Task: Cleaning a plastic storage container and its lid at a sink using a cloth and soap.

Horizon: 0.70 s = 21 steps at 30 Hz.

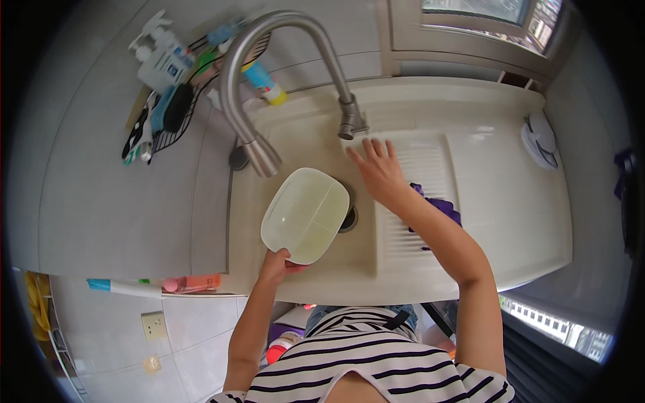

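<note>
My left hand (277, 267) grips the near rim of a pale, rounded-rectangular divided container (297, 211), thumb on the edge. The container is held over the basin of a cream laundry sink (302, 289), and partitions split its inside into compartments. Whether it holds liquid I cannot tell. My right hand (378, 169) is empty with its fingers apart, just short of the lever at the base of a brushed-metal gooseneck faucet (347, 123). The faucet's spray head (263, 158) hangs beyond the container's far left corner. Part of the drain (348, 220) shows at the container's right.
A purple cloth (446, 209) lies on the ribbed washboard (426, 161), partly under my right forearm. Left of the faucet, a black wire rack (174, 138) holds brushes and tubes, with white pump bottles (164, 65) beside it. A round white item (539, 141) stands at the far right.
</note>
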Available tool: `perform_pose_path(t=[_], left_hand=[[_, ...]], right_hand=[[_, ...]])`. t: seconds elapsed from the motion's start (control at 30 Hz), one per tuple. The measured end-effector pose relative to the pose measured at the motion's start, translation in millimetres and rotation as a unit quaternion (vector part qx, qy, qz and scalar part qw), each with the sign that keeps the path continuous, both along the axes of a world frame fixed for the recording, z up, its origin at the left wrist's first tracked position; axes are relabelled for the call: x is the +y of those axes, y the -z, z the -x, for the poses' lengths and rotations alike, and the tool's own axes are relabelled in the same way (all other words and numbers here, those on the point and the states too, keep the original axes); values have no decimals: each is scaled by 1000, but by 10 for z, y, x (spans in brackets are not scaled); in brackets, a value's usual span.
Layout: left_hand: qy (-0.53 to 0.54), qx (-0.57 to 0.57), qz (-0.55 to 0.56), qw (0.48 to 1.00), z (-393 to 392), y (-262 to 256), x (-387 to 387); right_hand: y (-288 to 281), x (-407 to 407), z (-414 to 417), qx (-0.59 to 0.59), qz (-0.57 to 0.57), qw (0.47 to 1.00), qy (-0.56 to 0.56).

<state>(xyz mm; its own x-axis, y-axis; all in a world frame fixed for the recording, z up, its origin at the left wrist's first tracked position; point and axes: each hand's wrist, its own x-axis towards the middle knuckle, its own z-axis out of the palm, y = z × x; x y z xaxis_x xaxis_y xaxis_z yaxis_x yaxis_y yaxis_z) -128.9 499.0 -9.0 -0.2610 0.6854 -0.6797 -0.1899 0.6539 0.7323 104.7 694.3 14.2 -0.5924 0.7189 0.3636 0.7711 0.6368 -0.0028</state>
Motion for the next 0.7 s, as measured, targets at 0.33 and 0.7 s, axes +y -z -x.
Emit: perform_pose_path(t=[0.33,0.7], left_hand=[[-47,-102,-12,994,132,102,-34],[-74,-164,-14,984,203,128,66]], right_hand=[[391,991,532,-172,123,977,11],[369,913,651,-186,129,971,78]])
